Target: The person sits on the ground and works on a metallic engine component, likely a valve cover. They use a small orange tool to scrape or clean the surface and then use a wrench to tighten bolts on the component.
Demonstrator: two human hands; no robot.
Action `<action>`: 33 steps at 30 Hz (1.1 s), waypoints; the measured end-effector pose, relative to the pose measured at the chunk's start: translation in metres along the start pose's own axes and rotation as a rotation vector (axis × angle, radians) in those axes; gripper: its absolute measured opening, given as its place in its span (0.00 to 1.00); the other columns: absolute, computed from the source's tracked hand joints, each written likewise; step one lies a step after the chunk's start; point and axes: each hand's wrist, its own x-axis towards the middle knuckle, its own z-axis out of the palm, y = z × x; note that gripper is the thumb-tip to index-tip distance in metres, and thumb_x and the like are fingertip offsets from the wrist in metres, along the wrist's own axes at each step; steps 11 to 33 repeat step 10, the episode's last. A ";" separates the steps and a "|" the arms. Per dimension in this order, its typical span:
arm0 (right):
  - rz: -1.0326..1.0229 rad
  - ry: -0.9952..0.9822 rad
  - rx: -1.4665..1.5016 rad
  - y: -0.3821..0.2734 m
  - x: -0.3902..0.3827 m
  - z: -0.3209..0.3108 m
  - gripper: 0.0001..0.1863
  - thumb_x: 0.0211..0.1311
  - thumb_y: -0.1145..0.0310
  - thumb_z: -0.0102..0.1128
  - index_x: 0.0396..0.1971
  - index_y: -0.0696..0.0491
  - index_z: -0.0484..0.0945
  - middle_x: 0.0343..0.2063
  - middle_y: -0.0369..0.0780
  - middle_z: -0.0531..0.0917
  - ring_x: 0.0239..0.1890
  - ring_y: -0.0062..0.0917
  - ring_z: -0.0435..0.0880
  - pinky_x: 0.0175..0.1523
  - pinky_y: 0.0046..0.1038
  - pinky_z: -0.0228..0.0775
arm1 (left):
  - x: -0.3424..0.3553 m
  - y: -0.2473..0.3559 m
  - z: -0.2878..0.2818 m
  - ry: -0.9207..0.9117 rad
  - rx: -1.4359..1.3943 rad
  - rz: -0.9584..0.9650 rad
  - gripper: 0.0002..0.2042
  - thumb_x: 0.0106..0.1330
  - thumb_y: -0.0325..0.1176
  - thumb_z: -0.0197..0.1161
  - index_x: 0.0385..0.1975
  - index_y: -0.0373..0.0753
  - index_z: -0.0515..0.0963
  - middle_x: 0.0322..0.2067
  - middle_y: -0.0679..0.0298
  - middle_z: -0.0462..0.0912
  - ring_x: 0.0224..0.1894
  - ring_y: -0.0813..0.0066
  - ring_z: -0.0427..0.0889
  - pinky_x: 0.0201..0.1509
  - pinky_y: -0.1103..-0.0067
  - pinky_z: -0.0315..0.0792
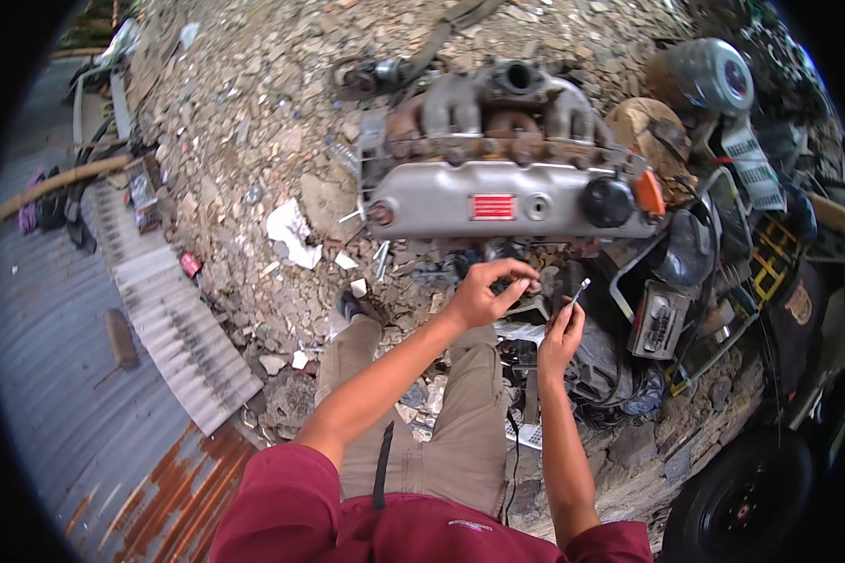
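A grey engine [535, 202] with a silver valve cover, a black filler cap [607, 201] and a rusty manifold lies in front of me. My left hand [486, 293] hovers just on the near side of it, fingers curved and thumb apart, with nothing seen in it. To its right, my right hand [560, 340] pinches a thin metal piece [581, 289] with a wider end, pointing up; its kind is too small to tell. Several loose bolts [382, 260] lie on the stones left of my hands. An orange part [649, 193] sits at the engine's right end.
Rubble covers the ground. Corrugated sheets [174, 310] lie along the left. At the right are a clear plastic jug [709, 77], a yellow crate [770, 267], a metal box-like part [660, 321] and assorted scrap. A tyre [742, 502] stands at the lower right.
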 end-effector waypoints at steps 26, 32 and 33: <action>-0.013 -0.555 -0.334 0.029 -0.170 0.151 0.15 0.75 0.66 0.57 0.55 0.55 0.77 0.33 0.35 0.83 0.35 0.13 0.79 0.39 0.18 0.70 | -0.202 -0.065 -0.157 0.207 -0.281 -0.378 0.19 0.76 0.41 0.60 0.63 0.42 0.75 0.52 0.60 0.83 0.56 0.78 0.78 0.62 0.78 0.69; -0.013 -0.555 -0.334 0.029 -0.170 0.151 0.15 0.75 0.66 0.57 0.55 0.55 0.77 0.33 0.35 0.83 0.35 0.13 0.79 0.39 0.18 0.70 | -0.202 -0.065 -0.157 0.207 -0.281 -0.378 0.19 0.76 0.41 0.60 0.63 0.42 0.75 0.52 0.60 0.83 0.56 0.78 0.78 0.62 0.78 0.69; -0.013 -0.555 -0.334 0.029 -0.170 0.151 0.15 0.75 0.66 0.57 0.55 0.55 0.77 0.33 0.35 0.83 0.35 0.13 0.79 0.39 0.18 0.70 | -0.202 -0.065 -0.157 0.207 -0.281 -0.378 0.19 0.76 0.41 0.60 0.63 0.42 0.75 0.52 0.60 0.83 0.56 0.78 0.78 0.62 0.78 0.69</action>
